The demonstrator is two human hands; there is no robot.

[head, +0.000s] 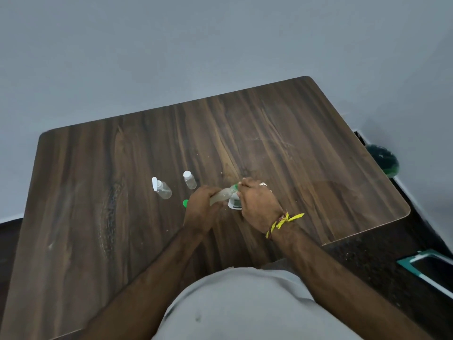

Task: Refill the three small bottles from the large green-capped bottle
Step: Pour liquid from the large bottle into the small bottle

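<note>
Gripping large bottle (pixel 221 195): left hand (pixel 199 209) | right hand (pixel 257 200) grasping small bottle (pixel 234 203) | wooden table (pixel 294 148), grey wall (pixel 171 45)

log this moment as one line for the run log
step: pouring | left hand: tilts large bottle | right hand: holds small bottle | green cap: off, on table

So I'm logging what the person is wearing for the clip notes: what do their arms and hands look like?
Both forearms are bare, with no sleeves or gloves in view. The right wrist carries a knotted yellow and dark red thread band with loose yellow ends. The right hand has a small pale ring on one of its fingers. The left hand shows nothing worn.
</note>
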